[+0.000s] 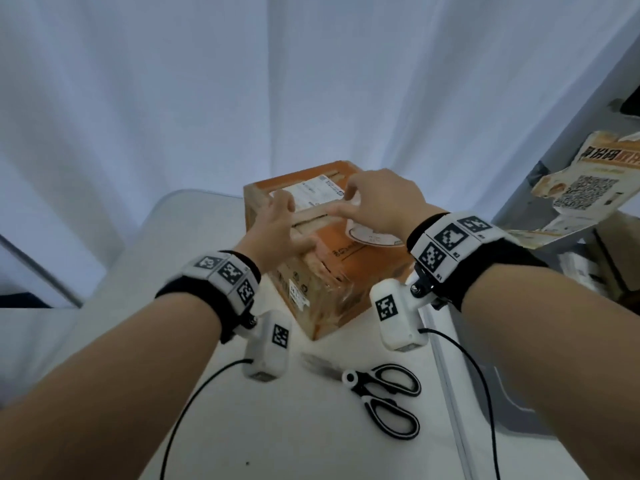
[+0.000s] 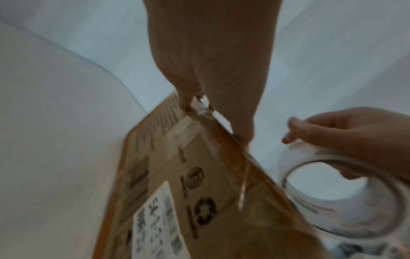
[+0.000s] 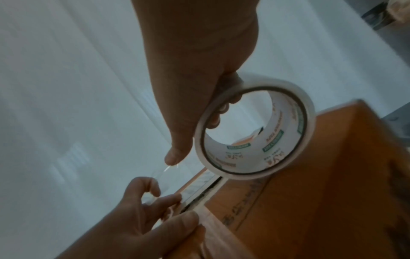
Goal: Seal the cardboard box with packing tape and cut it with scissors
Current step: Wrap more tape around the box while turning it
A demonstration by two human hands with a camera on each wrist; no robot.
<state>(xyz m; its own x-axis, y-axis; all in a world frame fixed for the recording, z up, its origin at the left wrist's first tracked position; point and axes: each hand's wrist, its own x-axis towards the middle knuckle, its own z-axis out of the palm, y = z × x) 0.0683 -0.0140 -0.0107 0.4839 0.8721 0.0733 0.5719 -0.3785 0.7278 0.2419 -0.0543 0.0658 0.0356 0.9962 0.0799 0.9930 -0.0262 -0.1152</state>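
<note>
Squarely at the middle of the head view, the cardboard box (image 1: 332, 258) sits on the white table (image 1: 104, 271), one corner pointing toward 6 o'clock and its top flaps meeting at a seam that is not fully closed. The right hand (image 1: 377, 202) holds the roll of packing tape (image 3: 255, 129) just above the box top, toward 3 o'clock of the seam; its fingers curl through the core while the thumb (image 3: 175, 154) lies along the outer rim. A short stretch of clear tape runs from the roll down toward the left hand (image 1: 277, 230). The left hand is at the 9 o'clock end of the seam, its fingers partly curled and spread; the index finger and thumb meet in a loop, apparently pinching the free tape end, though the clear film is hard to make out. Its other fingertips touch the flap edge. The scissors (image 1: 377, 393), closed, with black-and-white handles, lie on the table at 6 o'clock of the box, well apart from both hands.
</note>
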